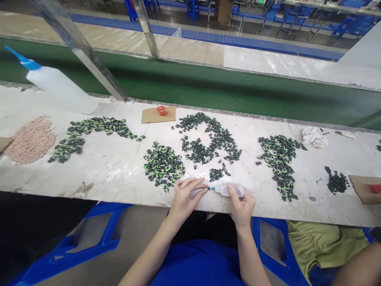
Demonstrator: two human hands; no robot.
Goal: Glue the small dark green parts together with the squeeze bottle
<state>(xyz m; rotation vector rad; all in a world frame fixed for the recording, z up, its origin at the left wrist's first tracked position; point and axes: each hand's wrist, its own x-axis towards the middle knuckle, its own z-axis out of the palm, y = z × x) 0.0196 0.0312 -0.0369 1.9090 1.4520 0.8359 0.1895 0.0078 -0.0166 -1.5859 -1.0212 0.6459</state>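
Pinched between the fingertips of my left hand (188,193) is a small black-and-green piece (207,188). My right hand (242,204) is wrapped round a small translucent squeeze bottle (228,189), tipped on its side. The bottle's blue nozzle points left and meets or almost meets the piece; a gap is too small to tell. Just beyond my left hand lies a pile of black-and-green pieces (163,165). A little cluster of dark pieces (216,174) sits past the nozzle, with a larger heap of dark slim pieces (208,139) behind it.
A large white bottle (61,87) with a blue nozzle stands at the left, near pinkish pieces (31,140). A red cup (161,110) rests on cardboard. More black-and-green pieces (279,159) lie right, with crumpled white tissue (314,137). Another person's arm (361,264) shows at lower right.
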